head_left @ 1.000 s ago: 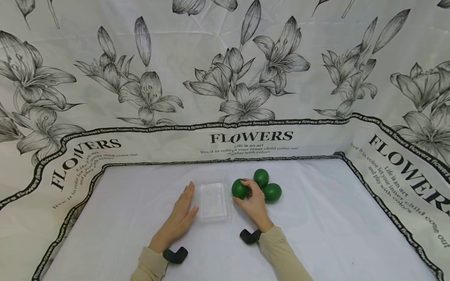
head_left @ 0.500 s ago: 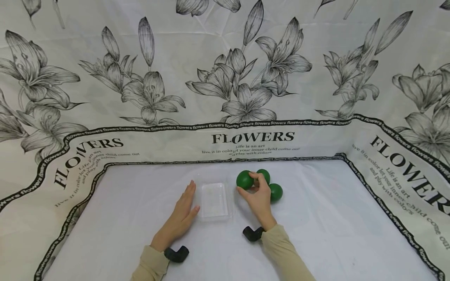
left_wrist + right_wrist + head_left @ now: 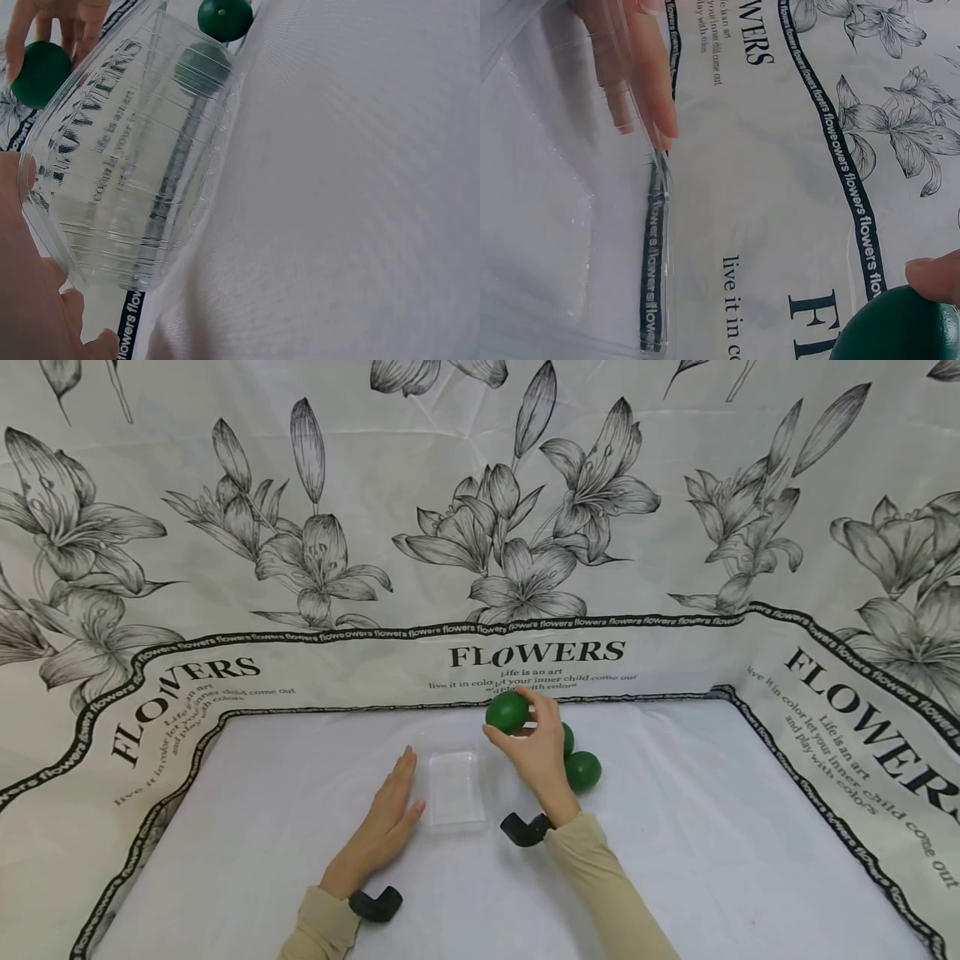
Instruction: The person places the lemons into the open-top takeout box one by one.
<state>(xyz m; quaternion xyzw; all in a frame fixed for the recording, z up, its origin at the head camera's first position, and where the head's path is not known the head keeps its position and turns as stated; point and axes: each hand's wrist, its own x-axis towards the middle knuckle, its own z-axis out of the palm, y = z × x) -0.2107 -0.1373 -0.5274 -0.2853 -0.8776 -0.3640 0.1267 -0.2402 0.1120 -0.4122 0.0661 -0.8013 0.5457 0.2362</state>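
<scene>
Between thumb and fingers, my right hand [image 3: 542,758] pinches a dark green lime [image 3: 506,713], raised beyond the far right corner of a clear plastic container [image 3: 455,828]. Two more limes lie on the cloth behind that hand: the nearer lime [image 3: 582,772] shows whole, while the farther lime [image 3: 568,739] is partly covered. My left hand [image 3: 382,822] rests along the container's left side with straight fingers. One resting lime [image 3: 225,19] bears a pale stem spot in the left wrist view; another lime [image 3: 202,69] shows through the clear wall.
White cloth [image 3: 675,877] covers the tabletop. Behind it and at both sides rises a flower-printed fabric [image 3: 337,560] with a black lettered border. A black curved piece sits at each wrist, the left piece [image 3: 376,904] and the right piece [image 3: 525,829].
My right hand has lifted one lime off the cloth, away from the other two, and carried it up and toward the back. The left hand and the container stay in place.
</scene>
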